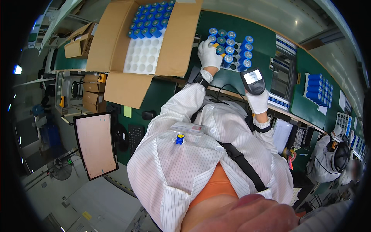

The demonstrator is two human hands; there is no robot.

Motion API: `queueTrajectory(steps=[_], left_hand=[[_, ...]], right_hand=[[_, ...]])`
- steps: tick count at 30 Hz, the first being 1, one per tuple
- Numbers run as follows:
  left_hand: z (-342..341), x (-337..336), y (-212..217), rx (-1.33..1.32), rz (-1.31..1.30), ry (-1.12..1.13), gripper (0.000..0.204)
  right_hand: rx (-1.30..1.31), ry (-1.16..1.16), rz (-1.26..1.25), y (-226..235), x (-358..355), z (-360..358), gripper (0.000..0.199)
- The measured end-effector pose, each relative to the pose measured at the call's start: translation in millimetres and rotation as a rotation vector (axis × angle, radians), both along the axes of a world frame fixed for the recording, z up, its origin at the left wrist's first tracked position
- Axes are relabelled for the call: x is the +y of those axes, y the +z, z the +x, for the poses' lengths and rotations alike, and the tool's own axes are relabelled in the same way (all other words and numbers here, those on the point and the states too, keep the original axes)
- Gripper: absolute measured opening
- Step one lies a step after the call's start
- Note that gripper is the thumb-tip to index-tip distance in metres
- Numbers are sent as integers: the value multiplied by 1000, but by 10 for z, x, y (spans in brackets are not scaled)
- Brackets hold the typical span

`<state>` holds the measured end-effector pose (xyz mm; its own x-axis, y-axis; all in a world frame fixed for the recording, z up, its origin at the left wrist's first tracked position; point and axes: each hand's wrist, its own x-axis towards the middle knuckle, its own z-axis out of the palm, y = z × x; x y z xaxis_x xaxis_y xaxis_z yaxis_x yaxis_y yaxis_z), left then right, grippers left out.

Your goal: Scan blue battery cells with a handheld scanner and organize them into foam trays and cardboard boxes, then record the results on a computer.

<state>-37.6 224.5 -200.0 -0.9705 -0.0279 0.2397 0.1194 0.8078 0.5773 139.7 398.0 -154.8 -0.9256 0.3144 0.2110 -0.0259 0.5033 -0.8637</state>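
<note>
Production floor of a factory: green workbenches (pixel 259 48) either side of a metal track (pixel 284 60); blue cylinders (pixel 229 50) in rows; an open carton (pixel 174 50) of more; a co-worker (pixel 321 167) in white workwear.

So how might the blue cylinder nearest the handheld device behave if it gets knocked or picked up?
The blue cylinder would probably roll if it landed on its side, given its round body. It's likely stiff, since its wall looks straight and undented. Its smooth, shiny surface might be slippery.
</note>
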Motion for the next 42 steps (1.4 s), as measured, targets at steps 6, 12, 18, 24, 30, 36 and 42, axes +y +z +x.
queueTrajectory(steps=[6, 12, 18, 24, 30, 36, 42], left_hand=[[-128, -46, -72, 10, 37, 6, 54], [-110, -18, 129, 54, -224, -76, 42], [-194, -108, 125, -40, -203, -174, 44], [-185, -93, 105, -46, -116, -128, 51], [-161, -72, 165, -55, -152, -135, 52], [67, -159, 302, -16, -191, -137, 43], [957, -499, 1430, -68, 107, -580, 26]], right_hand=[[-19, 8, 14, 63, -57, -17, 25], [-34, -1, 30, 48, -79, -35, 25], [-38, 3, 49, 43, -108, -69, 25], [-46, -3, 42, -23, -116, -95, 25], [-53, -2, 31, 7, -135, -109, 26], [-49, -1, -5, -17, -139, -134, 28], [-75, -56, -90, -68, -116, -187, 29]])
